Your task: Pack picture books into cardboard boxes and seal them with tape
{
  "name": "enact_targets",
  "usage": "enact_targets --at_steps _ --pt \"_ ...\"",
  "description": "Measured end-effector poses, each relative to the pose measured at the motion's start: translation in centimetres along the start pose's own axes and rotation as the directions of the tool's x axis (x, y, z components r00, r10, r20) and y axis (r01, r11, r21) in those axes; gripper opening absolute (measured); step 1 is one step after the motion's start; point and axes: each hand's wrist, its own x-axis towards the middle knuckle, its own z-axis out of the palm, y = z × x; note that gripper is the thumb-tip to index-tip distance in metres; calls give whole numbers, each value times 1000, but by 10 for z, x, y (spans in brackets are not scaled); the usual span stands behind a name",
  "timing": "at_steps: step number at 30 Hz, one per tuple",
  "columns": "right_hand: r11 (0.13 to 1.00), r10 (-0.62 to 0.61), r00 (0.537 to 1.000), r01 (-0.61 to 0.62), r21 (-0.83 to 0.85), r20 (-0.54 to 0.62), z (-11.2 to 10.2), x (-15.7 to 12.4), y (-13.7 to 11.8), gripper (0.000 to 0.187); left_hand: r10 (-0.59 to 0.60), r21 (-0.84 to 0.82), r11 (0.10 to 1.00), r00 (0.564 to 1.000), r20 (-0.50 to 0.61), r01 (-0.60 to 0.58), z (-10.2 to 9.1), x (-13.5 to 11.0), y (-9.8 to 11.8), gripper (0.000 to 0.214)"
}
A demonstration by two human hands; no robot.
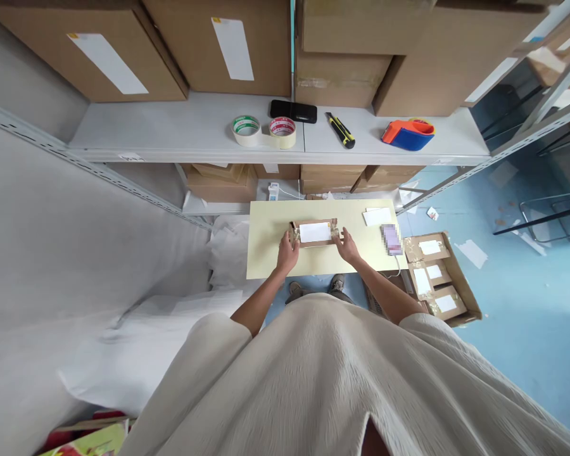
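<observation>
A small cardboard box (315, 232) with a white label on top and clear tape at both ends sits on the pale yellow table (270, 221). My left hand (288, 253) grips its left end, fingers along the side. At the opposite end is my right hand (347, 247), its thumb and fingers somewhat spread against the taped corner. The box is held between both hands, and the fingertips are partly hidden.
White labels (377, 216) and a blurred-out phone (391, 239) lie on the table's right. The shelf holds tape rolls (282, 132), a utility knife (341, 130), a tape dispenser (408, 134) and a black phone (293, 111). An open carton (470, 304) stands at right.
</observation>
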Motion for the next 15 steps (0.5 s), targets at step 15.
enact_targets --at_steps 15 --pt "956 176 971 -131 262 -160 -67 -45 40 48 193 65 979 981 -9 -192 39 -8 76 63"
